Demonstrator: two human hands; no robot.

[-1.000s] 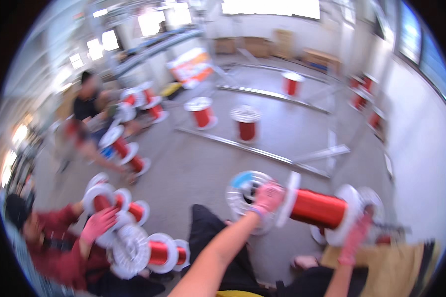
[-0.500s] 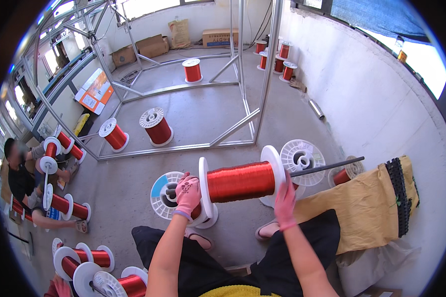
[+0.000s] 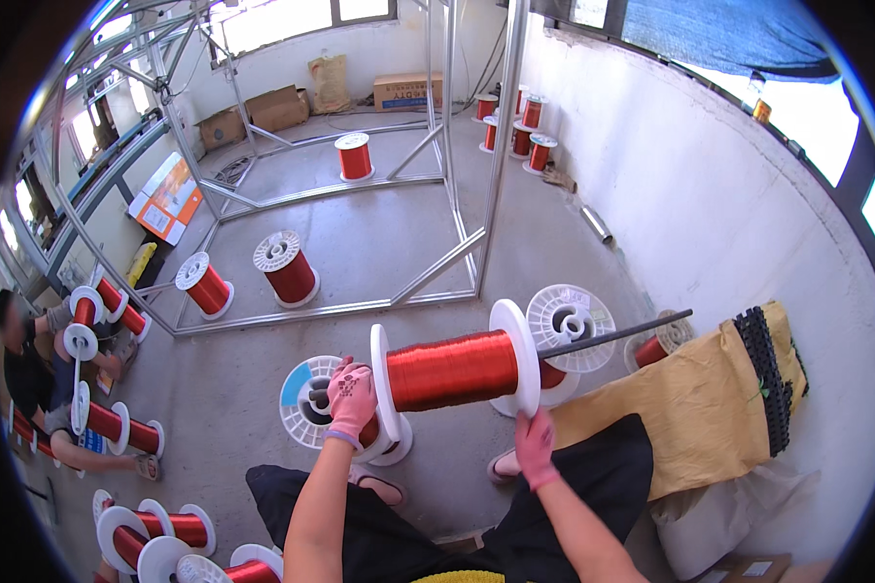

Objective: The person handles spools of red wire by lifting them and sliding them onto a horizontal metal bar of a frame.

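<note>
A large spool of red wire [image 3: 452, 371] with white flanges lies sideways in front of me, raised above the floor. A dark rod [image 3: 632, 333] sticks out of its right end. My left hand [image 3: 352, 396], in a pink glove, is closed round the rod at the left flange. My right hand [image 3: 535, 442], gloved in pink too, is closed at the lower rim of the right flange. Beneath the left end stands a spool with a blue patch [image 3: 306, 374] on its flange. Another white-flanged spool [image 3: 593, 301] stands behind the right end.
An aluminium frame [image 3: 335, 309] stands ahead, with several red spools [image 3: 287, 272] inside it. Tan sacking with a black edge [image 3: 676, 403] lies at right. More spools [image 3: 180, 530] are at lower left. A co-worker [image 3: 34, 360] sits at far left among spools.
My right hand has slid down from the outer face of the right flange to its lower rim. The view has shifted slightly, and my left hand keeps its place at the left flange.
</note>
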